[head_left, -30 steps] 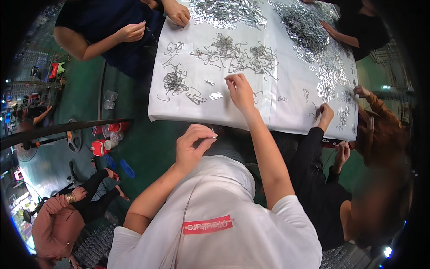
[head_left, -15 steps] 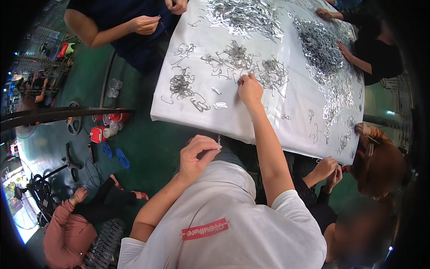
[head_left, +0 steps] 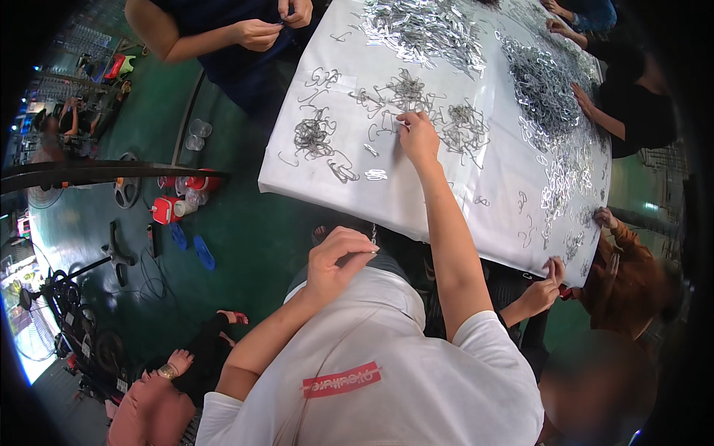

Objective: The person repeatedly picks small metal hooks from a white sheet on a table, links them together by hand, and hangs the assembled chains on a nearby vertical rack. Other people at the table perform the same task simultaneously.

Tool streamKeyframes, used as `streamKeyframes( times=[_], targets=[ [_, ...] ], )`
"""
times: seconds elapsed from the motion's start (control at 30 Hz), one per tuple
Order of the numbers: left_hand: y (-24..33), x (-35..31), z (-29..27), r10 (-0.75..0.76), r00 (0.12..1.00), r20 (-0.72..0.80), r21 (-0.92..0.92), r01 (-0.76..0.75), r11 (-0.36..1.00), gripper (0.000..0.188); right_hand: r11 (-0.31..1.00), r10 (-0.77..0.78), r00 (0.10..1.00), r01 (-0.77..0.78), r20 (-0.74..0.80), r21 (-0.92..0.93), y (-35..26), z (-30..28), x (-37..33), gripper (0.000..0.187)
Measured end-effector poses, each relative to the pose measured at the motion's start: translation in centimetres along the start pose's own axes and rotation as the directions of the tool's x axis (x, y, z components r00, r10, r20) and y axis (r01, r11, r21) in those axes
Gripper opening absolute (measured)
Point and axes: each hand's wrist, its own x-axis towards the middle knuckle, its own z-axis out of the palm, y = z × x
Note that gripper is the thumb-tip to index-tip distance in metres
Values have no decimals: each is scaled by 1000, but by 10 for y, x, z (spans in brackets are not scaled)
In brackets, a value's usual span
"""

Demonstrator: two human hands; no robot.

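My left hand [head_left: 335, 260] is held near my waist in front of the table, thumb and forefinger pinched together. A small bit of metal shows at its fingertips, too small to name. A short silvery strand [head_left: 374, 233] shows just beyond them; I cannot tell whether it hangs from the pinch. My right hand [head_left: 419, 141] reaches over the white-covered table [head_left: 320, 189], its bent fingertips closed at a thin metal hook [head_left: 383, 125]. Around it lie a loose pile of hooks [head_left: 407, 91], another pile [head_left: 462, 126] and a third [head_left: 312, 134]. Flat silvery links [head_left: 375, 175] lie nearer the table edge.
A large heap of silvery links [head_left: 424, 33] and a darker heap of hooks [head_left: 543, 82] fill the far side. Co-workers' hands [head_left: 259, 34] work around the table; another person's hand [head_left: 539, 293] is at my right. Blue slippers [head_left: 203, 253] and a red container [head_left: 165, 210] are on the floor.
The whole view has shifted slightly. My right hand has moved a little left and away among the hooks. My left hand stays pinched near my waist.
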Motion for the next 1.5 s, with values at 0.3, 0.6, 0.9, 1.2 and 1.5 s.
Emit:
streamKeyframes(
  times=[0.3,0.6,0.9,1.2,1.5],
  targets=[
    [5,-4,-2,-29,999,14,45,28,999,18,936,212,957,-141,196,-323,-41,36,28,26],
    [17,-2,4,-36,997,70,86,30,996,20,439,86,837,-519,541,733,-21,-41,-41,16],
    [19,-4,12,-63,993,95,94,54,994,17,170,54,914,-406,403,898,-89,-153,-192,6],
    [17,-3,25,25,992,120,25,-28,999,22,315,150,965,-252,214,915,-91,-157,-233,4],
    [28,-2,25,166,957,237,10,-173,985,35,591,151,949,138,-277,795,-100,-149,-262,9]
  ],
)
